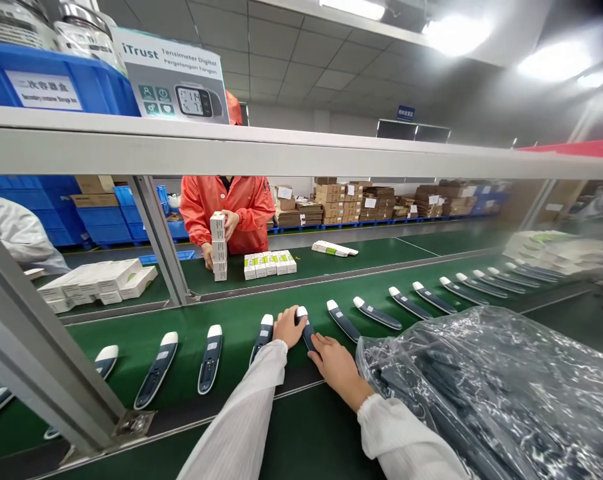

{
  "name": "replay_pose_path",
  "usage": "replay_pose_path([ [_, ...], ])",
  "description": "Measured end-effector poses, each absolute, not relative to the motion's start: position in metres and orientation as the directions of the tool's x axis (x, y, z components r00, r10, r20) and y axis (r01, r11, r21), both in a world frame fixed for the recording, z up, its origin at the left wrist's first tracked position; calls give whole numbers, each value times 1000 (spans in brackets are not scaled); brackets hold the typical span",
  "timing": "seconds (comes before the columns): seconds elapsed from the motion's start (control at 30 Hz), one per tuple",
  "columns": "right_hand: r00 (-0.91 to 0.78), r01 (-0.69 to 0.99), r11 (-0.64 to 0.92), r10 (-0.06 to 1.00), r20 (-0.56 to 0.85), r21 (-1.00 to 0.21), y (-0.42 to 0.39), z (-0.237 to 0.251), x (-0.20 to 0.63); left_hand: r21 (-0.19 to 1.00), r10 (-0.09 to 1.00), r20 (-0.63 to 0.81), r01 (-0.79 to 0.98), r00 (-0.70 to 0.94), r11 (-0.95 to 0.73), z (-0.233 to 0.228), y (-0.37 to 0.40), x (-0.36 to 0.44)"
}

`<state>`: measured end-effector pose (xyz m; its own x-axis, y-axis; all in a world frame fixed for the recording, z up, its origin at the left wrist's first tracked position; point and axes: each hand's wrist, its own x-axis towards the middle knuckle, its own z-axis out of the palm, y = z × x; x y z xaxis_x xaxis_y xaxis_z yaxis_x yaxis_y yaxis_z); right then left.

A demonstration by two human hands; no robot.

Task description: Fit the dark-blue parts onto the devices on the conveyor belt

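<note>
My left hand (pixel 288 327) has its fingers closed on the upper end of a slim dark-blue device (pixel 306 327) with a white tip. At the lower end of the same device, my right hand (pixel 337 365) grips with thumb and fingertips, partly hiding it. The device is over the green conveyor belt (pixel 241 340); whether it touches the belt I cannot tell. Just left of it, another such device (pixel 263 333) is partly covered by my left sleeve. To the right lies one more device (pixel 343 321), tilted on the belt.
Several like devices (pixel 156 370) line the belt both ways. A clear plastic bag (pixel 501 387) of dark parts lies at right. A metal post (pixel 46 333) and shelf (pixel 301 150) frame the view. Across the belt, a person in orange (pixel 226 207) holds stacked small boxes (pixel 219 247).
</note>
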<state>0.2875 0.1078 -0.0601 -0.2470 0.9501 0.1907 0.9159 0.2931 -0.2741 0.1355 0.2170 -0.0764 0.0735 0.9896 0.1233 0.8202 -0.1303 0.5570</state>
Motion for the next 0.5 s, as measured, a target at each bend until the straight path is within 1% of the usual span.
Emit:
replay_pose_path([
  [0.13, -234, 922, 274, 957, 172, -272, 114, -69, 290, 596, 995, 89, 798, 42, -87, -78, 221, 150],
  [0.3, -174, 939, 204, 976, 130, -276, 122, -53, 300, 553, 996, 75, 830, 38, -73, -74, 224, 168],
  [0.37, -147, 945, 180, 980, 136, -273, 110, -45, 303, 534, 995, 75, 841, 63, -93, -66, 224, 169],
  [0.43, -179, 930, 227, 967, 183, -290, 78, -44, 308, 494, 982, 156, 853, 103, -168, -52, 223, 162],
  [0.47, -235, 904, 300, 944, 233, -305, 56, -49, 311, 461, 968, 220, 861, 123, -215, -45, 222, 155],
  [0.5, -329, 853, 412, 901, 282, -321, 30, -56, 316, 423, 949, 281, 870, 140, -254, -38, 222, 146],
])
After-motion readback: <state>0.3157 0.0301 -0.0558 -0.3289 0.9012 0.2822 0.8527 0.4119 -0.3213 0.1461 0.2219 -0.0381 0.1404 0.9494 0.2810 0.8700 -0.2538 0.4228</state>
